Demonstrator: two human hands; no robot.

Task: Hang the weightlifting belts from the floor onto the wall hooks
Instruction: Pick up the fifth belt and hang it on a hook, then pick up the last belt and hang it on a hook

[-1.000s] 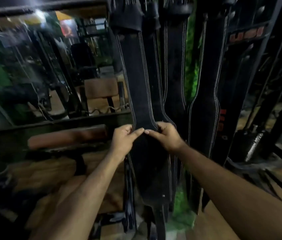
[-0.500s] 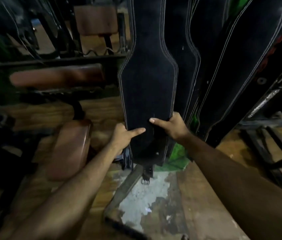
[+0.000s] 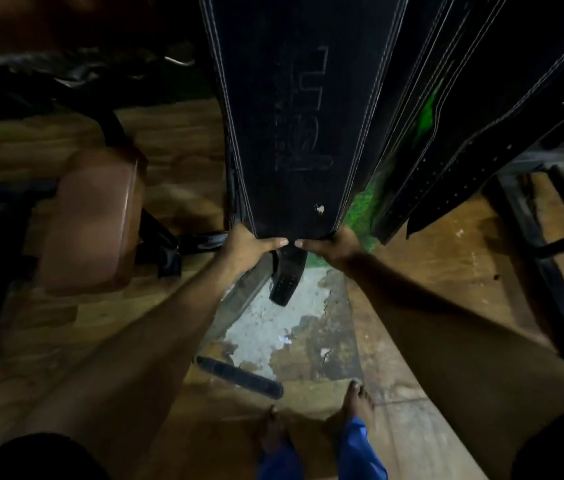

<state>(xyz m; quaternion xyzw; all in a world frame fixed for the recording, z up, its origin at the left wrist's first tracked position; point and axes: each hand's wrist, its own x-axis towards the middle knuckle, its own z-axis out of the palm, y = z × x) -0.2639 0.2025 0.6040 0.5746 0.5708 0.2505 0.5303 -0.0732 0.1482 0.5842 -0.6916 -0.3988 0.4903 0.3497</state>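
Lying loose on the floor (image 3: 412, 427) by the feet, one strap (image 3: 239, 375) is risking a trip. Both hands, left (image 3: 245, 245) and right (image 3: 334, 245), are pinching the hanging belt (image 3: 291, 133) at its bottom edge; tugging down could be unhooking it from above.

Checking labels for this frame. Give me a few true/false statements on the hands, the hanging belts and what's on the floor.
1. Both hands grip the lower end of the front hanging belt. True: left hand and right hand hold it at either side.
2. The front belt is plain red. False: it is black with pale stitching and an embossed logo.
3. Another belt lies on the floor near the bare feet. True.
4. No other belts hang nearby. False: more black belts hang to the right.
5. The person wears shoes. False: the feet are bare.
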